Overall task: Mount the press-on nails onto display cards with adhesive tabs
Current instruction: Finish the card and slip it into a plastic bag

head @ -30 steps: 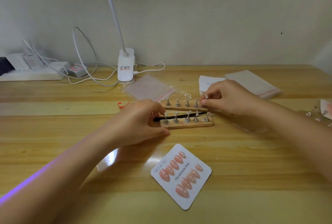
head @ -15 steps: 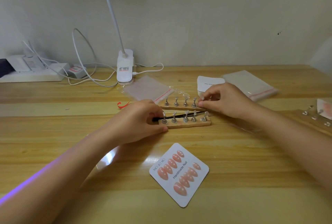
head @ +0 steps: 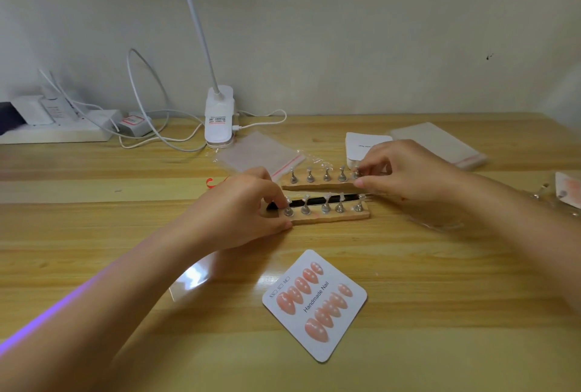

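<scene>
A white display card printed "Handmade Nail" lies near me with two rows of peach press-on nails stuck on it. Two wooden holder strips stand in the middle of the table, each with metal pegs: the near strip and the far strip. A black tool lies between them. My left hand pinches the leftmost peg of the near strip. My right hand pinches the rightmost peg of the far strip. Whether a nail sits on either peg is hidden by my fingers.
A clip lamp base and cables stand at the back, a power strip at the back left. Plastic bags and a stack of blank cards lie behind the strips. Another card lies at the right edge.
The view has shifted slightly. My right hand has stayed pinched at the right end of the far strip, and my left hand stays at the left end of the near strip.
</scene>
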